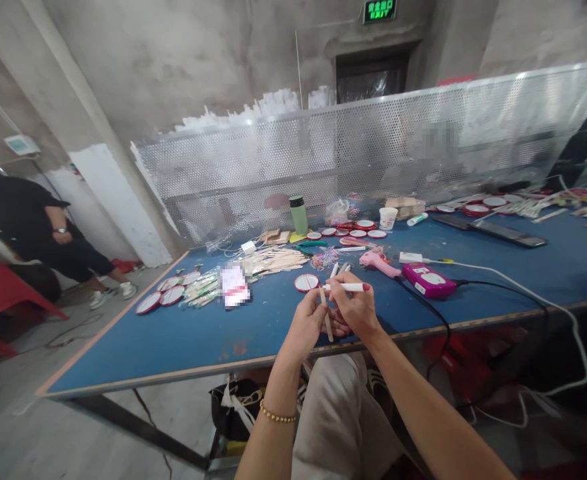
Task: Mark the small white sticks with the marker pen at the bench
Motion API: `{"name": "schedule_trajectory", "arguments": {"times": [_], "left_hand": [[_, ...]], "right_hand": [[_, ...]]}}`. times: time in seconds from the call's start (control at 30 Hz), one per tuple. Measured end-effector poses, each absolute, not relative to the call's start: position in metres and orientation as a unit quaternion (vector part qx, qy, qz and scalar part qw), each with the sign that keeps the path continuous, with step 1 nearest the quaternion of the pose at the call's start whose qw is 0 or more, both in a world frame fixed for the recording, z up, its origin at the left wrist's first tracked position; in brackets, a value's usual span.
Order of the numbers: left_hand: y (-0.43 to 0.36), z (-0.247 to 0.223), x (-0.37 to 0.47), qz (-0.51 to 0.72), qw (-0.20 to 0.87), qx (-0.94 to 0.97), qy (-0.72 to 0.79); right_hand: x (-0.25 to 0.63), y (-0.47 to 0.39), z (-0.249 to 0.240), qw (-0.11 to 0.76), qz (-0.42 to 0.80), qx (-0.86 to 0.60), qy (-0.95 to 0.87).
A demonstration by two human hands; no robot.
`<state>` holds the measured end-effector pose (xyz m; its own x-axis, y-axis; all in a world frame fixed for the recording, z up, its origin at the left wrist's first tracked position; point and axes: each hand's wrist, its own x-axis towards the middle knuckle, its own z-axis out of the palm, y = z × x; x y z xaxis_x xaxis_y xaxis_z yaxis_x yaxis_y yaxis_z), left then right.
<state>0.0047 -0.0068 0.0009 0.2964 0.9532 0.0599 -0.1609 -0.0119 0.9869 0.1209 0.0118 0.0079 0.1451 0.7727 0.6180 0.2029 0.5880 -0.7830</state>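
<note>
- 1 wooden stick (329, 328) is above the near edge of the blue table (173, 350), where we pinch it in our left hand (307, 319).
- Our right hand (354, 305) pinches 1 white pen (349, 287); we cannot tell whether its tip touches the stick.
- Just beyond our left hand lies 1 red-rimmed disc (306, 283).
- To our right lies 1 pink glue gun (381, 263).
</note>
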Motion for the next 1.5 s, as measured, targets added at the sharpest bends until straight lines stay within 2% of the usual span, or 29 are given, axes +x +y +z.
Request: {"name": "schedule_trajectory", "arguments": {"times": [1.5], "left_hand": [[-0.0059,-0.0002,0.0034,0.459,0.594,0.548,0.369]], "right_hand": [[0.1212,0.0134,0.0073,0.646,0.2,-0.397,-0.62]]}}
